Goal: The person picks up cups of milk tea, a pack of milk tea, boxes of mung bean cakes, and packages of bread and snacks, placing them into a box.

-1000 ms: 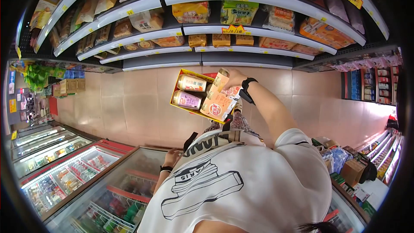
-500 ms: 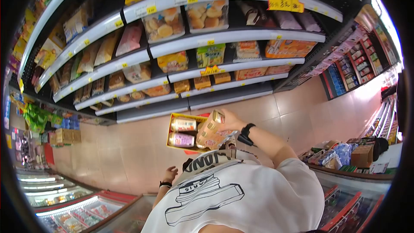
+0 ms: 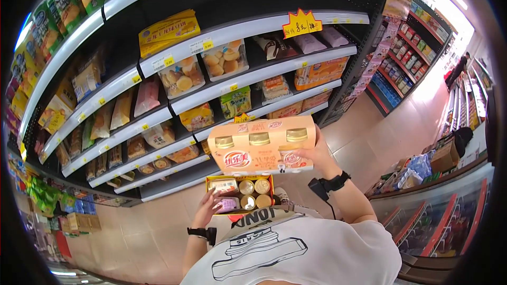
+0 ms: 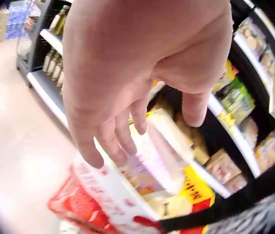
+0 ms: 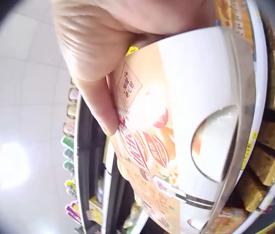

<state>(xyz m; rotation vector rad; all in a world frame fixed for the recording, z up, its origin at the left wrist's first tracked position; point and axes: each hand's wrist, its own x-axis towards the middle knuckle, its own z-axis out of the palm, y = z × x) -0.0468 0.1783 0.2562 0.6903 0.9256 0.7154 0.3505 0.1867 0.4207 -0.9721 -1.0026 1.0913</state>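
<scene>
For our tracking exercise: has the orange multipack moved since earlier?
Yes. The orange multipack, in the right hand, has risen clear above the yellow box it earlier overlapped.

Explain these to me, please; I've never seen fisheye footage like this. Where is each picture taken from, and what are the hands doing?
No machine here: a person in a shop wears three small cameras. The big round picture comes from the head, looking down past a white T-shirt toward stocked shelves. There the right hand holds up a peach carton of three cups, while the left hand reaches with relaxed fingers into a yellow box of more cups lower down; whether it touches one is unclear. The other two pictures come from the wrists: one shows the left hand's fingers above that box, the other the right hand's thumb and fingers wrapped round the carton.
</scene>
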